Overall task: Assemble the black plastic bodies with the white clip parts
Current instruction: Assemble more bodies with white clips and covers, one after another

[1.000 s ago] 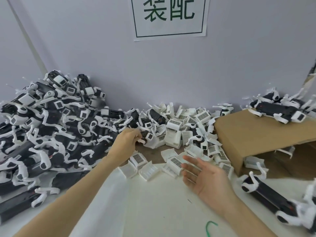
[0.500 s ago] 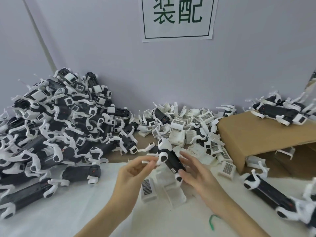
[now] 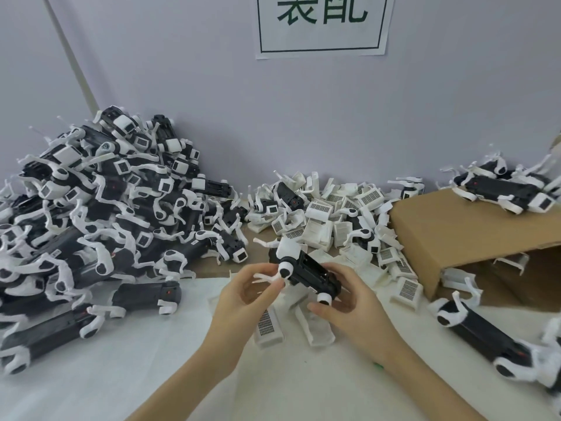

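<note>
The black body point(image 3: 309, 276) is being held up above the white table point(image 3: 127, 369), in front of the heap of loose white clips point(image 3: 321, 220). The left hand point(image 3: 243, 299) is pinching a white arm at its near end, and the right hand point(image 3: 349, 305) is curling around the other end, probably to keep it steady for a clip.

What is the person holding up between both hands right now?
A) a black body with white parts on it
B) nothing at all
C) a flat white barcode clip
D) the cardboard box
A: the left hand and right hand both grip one black body with white parts, raised above the white table.
</note>
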